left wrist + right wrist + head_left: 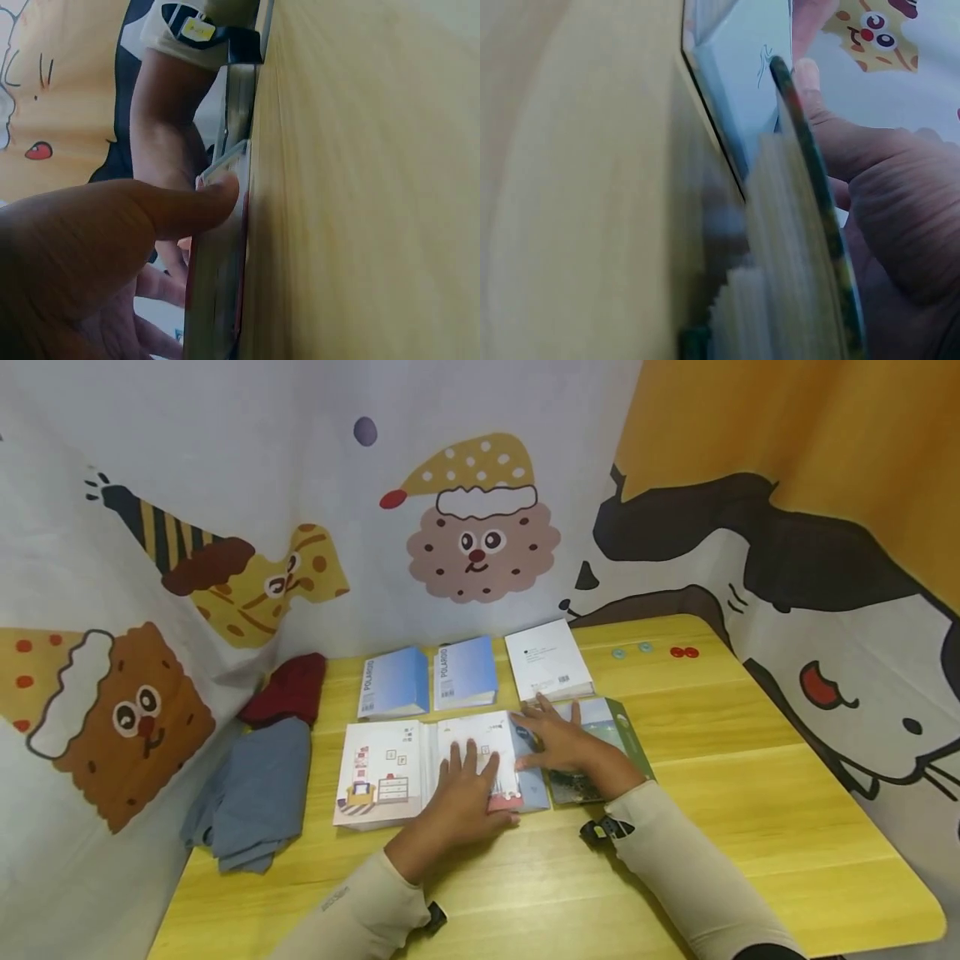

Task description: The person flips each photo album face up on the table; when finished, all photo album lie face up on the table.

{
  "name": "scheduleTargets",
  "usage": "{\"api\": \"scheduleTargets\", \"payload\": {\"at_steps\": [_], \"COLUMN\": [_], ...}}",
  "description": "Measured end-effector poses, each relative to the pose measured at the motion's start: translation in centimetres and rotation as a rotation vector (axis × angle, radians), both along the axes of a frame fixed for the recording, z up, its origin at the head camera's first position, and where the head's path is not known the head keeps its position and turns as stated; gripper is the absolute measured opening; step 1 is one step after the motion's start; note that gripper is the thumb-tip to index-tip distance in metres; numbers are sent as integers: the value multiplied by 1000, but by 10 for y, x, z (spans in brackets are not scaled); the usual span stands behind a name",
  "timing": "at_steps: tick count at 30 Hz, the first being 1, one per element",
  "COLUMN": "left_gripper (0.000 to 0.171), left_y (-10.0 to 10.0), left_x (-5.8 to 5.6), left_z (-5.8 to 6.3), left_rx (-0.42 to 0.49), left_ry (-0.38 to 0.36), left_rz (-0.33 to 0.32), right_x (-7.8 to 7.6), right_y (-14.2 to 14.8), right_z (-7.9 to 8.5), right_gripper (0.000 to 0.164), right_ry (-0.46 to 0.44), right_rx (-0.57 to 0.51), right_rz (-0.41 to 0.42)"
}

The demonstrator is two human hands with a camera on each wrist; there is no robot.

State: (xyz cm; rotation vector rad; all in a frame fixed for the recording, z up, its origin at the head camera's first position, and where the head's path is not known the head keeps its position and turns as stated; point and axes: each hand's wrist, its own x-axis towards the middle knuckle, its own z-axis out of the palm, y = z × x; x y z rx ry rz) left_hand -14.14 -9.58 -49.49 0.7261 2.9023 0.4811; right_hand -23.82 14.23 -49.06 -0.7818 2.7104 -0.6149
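Observation:
A white illustrated book (378,772) lies spread on the table with its covers facing up, showing drawn furniture on the left half. My left hand (467,785) rests on its right half, fingers straight and spread; in the left wrist view the thumb lies along the book's edge (214,277). At the right side a light blue flap (534,787) sticks out. My right hand (558,743) touches this flap with spread fingers, while its palm is over a green-edged book (630,739). In the right wrist view the thumb reaches the blue flap (742,82).
Behind stand two blue books marked POLAROID (393,681) (465,672) and a white book (547,656). Grey-blue folded cloth (262,789) and dark red cloth (288,689) lie at left. Pale rings (645,647) and red round pieces (684,652) lie at back right. A printed curtain (300,443) borders the table.

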Motion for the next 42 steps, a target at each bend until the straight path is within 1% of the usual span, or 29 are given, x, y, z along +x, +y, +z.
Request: {"api": "scheduleTargets", "payload": {"at_steps": [2, 6, 7, 8, 9, 11, 13, 14, 15, 16, 18, 21, 25, 27, 29, 30, 33, 36, 38, 40, 42], "left_gripper": [101, 95, 95, 94, 93, 93, 92, 92, 92, 93, 93, 94, 93, 92, 91, 92, 92, 95, 98, 102, 105], "left_y": [5, 10, 10, 9, 8, 6, 4, 4, 3, 3, 4, 1, -4, -6, -7, -8, -8, -8, -8, -9, -10], "left_x": [0, -1, -3, -3, -4, -8, -8, -6, -6, -5, -2, -1, -2, -2, -3, -3, -3, -3, -3, -4, -5], "left_z": [-2, 0, -6, -5, -8, -18, -19, -13, -13, -9, 3, 6, 7, 8, 8, 8, 9, 9, 9, 9, 9], "left_rx": [-8, -44, -30, -27, -6, 18, 48, 44, 51, 47, 66, 106, 193, 236, 277, 293, 349, 406, 432, 462, 495], "left_ry": [31, 69, 76, 76, 83, 109, 106, 94, 86, 74, 29, 2, -3, 0, 5, 3, -1, -14, -19, -23, -24], "left_rz": [13, 40, 45, 47, 49, 44, 38, 36, 36, 36, 41, 54, 52, 38, 21, 14, -4, -28, -48, -69, -79], "right_x": [0, -1, -2, -2, -2, -2, -3, -3, -4, -4, -5, -5, -5, -5, -5, -4, 2, 10, 15, 20, 24], "right_y": [1, 0, -1, -1, -1, -1, -1, 0, 0, 0, 1, 2, 3, 3, 3, 3, 1, -1, -1, 1, 4], "right_z": [-1, -1, -1, -1, -1, -1, -1, 0, 0, 0, 2, 4, 5, 5, 4, 4, 6, 7, 6, 5, 5], "right_gripper": [97, 96, 96, 96, 95, 95, 95, 95, 95, 94, 93, 90, 85, 84, 86, 88, 91, 90, 85, 79, 75], "right_ry": [11, 31, 38, 43, 46, 52, 50, 50, 51, 53, 57, 71, 94, 80, 32, -1, -98, -157, -188, -174, -181], "right_rx": [7, 5, 3, -2, -6, -18, -35, -46, -57, -72, -105, -167, -244, -295, -372, -418, -556, -656, -710, -733, -771], "right_rz": [1, 6, 7, 6, 5, 4, 7, 6, 8, 9, 11, 10, 14, 17, 21, 10, -20, -49, -37, -26, 0]}}
